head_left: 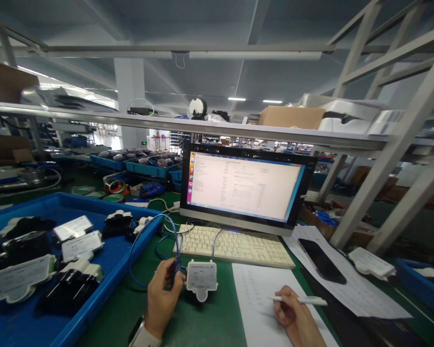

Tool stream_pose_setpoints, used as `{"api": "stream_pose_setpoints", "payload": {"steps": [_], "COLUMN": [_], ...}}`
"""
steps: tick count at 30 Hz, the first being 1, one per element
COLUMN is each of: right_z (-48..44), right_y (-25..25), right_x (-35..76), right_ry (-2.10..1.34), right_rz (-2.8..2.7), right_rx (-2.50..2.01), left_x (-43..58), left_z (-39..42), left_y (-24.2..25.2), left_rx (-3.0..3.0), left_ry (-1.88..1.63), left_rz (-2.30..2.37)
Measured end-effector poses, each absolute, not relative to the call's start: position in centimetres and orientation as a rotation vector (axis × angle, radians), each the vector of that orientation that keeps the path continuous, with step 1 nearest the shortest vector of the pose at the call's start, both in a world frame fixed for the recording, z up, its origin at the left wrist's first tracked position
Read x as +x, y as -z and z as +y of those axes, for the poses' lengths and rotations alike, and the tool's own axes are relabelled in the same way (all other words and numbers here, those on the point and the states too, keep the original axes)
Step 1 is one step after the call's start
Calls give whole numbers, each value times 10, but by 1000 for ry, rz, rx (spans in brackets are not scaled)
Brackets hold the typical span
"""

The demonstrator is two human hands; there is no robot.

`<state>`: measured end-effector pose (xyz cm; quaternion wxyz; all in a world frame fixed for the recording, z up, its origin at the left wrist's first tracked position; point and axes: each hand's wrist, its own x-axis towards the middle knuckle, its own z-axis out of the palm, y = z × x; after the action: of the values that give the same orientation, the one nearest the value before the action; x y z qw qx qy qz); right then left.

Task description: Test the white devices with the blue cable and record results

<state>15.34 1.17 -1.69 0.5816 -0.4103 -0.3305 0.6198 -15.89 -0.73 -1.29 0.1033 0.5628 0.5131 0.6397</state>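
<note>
My left hand (165, 291) pinches the plug end of a blue cable (177, 264), its fingers closed around it. Just right of those fingers, a white plastic device (201, 279) with a printed label lies on the green mat. A second thin blue lead seems to rise from its top edge. My right hand (292, 311) grips a white pen (311, 300) over a sheet of paper (251, 294) with faint rows of writing. The pen's tip is at or close to the paper; I cannot tell if it touches.
A keyboard (235, 246) and a lit monitor (244, 188) stand behind the device. To the left, a blue tray (112, 284) holds several white and black units. At right, a black phone (321, 260) lies on papers beside another white device (372, 262). A shelf (210, 126) crosses above.
</note>
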Motion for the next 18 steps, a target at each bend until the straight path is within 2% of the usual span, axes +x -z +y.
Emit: {"api": "stream_pose_setpoints", "payload": {"steps": [18], "right_z": [10], "right_y": [17], "right_x": [154], "right_ry": [-1461], "right_rz": [-807], "right_rx": [-937], "left_x": [-158], "left_z": [-9], "left_y": [5], "left_rx": [1771], "left_ry": [-1934], "left_rz": [1634]}}
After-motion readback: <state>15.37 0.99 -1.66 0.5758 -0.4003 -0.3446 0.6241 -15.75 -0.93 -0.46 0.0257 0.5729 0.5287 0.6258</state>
